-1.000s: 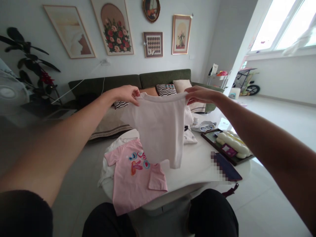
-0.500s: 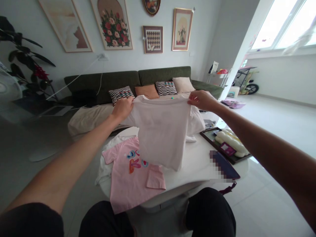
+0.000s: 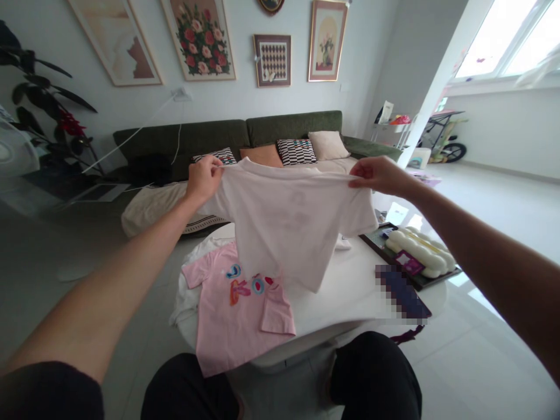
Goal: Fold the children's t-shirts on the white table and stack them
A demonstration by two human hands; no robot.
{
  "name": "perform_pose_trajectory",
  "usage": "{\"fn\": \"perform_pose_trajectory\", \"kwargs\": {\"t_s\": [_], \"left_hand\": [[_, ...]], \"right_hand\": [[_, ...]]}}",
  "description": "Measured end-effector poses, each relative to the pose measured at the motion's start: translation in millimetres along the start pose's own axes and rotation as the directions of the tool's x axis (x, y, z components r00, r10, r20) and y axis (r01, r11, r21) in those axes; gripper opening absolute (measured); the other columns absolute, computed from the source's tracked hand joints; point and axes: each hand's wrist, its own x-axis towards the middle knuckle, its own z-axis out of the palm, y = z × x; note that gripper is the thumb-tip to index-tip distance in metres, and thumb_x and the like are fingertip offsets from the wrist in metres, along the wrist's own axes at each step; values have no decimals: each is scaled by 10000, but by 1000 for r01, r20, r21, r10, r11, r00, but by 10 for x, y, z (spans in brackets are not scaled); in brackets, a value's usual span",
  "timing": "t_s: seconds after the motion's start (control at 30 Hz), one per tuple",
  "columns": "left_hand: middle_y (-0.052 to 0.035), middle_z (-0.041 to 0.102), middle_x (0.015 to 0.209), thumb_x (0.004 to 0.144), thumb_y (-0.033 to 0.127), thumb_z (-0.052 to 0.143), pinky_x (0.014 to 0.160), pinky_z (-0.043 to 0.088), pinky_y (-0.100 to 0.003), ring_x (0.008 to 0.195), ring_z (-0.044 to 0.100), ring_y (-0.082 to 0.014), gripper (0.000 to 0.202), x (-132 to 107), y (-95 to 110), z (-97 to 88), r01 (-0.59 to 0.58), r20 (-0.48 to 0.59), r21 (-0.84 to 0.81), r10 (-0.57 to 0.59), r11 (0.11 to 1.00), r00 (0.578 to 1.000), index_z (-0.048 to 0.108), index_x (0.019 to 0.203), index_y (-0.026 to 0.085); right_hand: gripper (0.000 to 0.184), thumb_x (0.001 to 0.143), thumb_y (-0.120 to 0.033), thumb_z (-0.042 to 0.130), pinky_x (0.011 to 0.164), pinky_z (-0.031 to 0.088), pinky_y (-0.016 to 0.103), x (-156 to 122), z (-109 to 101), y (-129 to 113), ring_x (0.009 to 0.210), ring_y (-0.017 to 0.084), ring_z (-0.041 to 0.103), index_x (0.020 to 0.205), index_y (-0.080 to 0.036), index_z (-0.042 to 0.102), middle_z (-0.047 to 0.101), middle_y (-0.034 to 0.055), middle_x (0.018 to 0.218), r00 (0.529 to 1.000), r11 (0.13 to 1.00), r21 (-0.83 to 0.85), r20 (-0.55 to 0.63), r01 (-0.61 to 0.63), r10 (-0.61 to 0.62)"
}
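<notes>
A white T-shirt hangs spread in the air over the table, its neckline at the top. My left hand pinches it near one shoulder, and my right hand pinches the other shoulder by the sleeve. Below and to the left, a pink T-shirt with a colourful print lies on the table, its lower edge drooping over the near side. The hanging shirt covers part of the pink one. Another white garment lies partly under the pink shirt.
The white oval table stands before my knees. At its right are a dark tray holding a cream puffy item, and a dark blue, partly pixelated flat object. A green sofa with cushions stands behind.
My hands have moved apart, pulling the white T-shirt wider and tauter across the shoulders. Its lower hem has risen slightly and swung. The pink T-shirt stays put.
</notes>
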Motion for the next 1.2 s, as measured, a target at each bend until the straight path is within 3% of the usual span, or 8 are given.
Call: {"fn": "perform_pose_trajectory", "kwargs": {"t_s": [0.13, 0.3, 0.5, 0.7, 0.8, 0.93, 1.07, 1.2], "left_hand": [[-63, 660, 898, 838, 308, 357, 702, 408, -244, 811, 598, -168, 268, -71, 2, -22, -103, -71, 54, 106, 993, 992, 566, 956, 188], [-106, 665, 894, 847, 302, 328, 677, 393, -266, 832, 610, -222, 306, -197, -17, 237, -182, 204, 183, 143, 966, 968, 582, 946, 163], [-108, 658, 913, 857, 298, 306, 690, 387, -285, 866, 600, -234, 332, -88, 112, 278, -156, 159, 253, 118, 955, 980, 591, 976, 178], [-87, 620, 967, 856, 270, 304, 760, 392, -279, 894, 557, -192, 323, 84, 187, 90, -223, -7, 149, 226, 963, 974, 607, 909, 172], [-92, 613, 883, 842, 251, 335, 741, 389, -275, 828, 554, -186, 276, 90, 226, 95, -188, -34, 92, 192, 978, 981, 592, 873, 156], [-59, 603, 806, 864, 256, 318, 693, 376, -250, 750, 558, -159, 262, 26, 347, 131, -121, -77, 5, 121, 993, 990, 550, 939, 160], [-34, 587, 709, 882, 332, 300, 607, 348, -245, 647, 551, -156, 310, -162, 442, 51, -122, -106, -9, 121, 992, 987, 541, 980, 163], [6, 570, 620, 855, 399, 366, 547, 326, -209, 558, 506, -119, 306, -471, 440, -176, -117, 16, -125, 120, 985, 993, 572, 946, 192]], "right_hand": [[156, 627, -294, 654, 537, 392, 248, -27, -32, 18, 551, 99, 469, 650, -159, 580, 553, -2, 596, 956, 999, 24, -291, 33, -25], [183, 563, -283, 692, 476, 365, 237, 12, 107, 249, 483, 90, 430, 549, -154, 563, 534, -17, 511, 979, 995, 39, -179, -87, 93], [139, 571, -196, 687, 509, 357, 235, 102, -40, 222, 499, 66, 429, 636, -103, 607, 553, 9, 547, 962, 981, 80, -198, -178, 190], [143, 627, -174, 660, 553, 369, 250, 108, -205, 27, 550, 75, 450, 714, -72, 611, 584, 63, 645, 924, 953, -248, -376, -175, 72], [111, 621, -155, 663, 562, 370, 249, 103, -231, -10, 555, 85, 457, 696, -88, 618, 573, 49, 619, 951, 913, -371, -304, -169, 53], [140, 624, -215, 676, 606, 379, 276, 77, -287, -87, 578, 94, 458, 711, -115, 631, 584, 46, 659, 894, 845, -454, -443, -284, 62], [91, 673, -178, 648, 584, 416, 280, -119, -311, -208, 509, 76, 494, 709, -114, 595, 570, 31, 596, 865, 886, -282, -453, -368, 215], [60, 755, -186, 585, 513, 453, 249, -501, -367, -179, 500, 92, 570, 774, -141, 549, 594, 26, 583, 910, 933, -126, -299, -337, 288]]}}
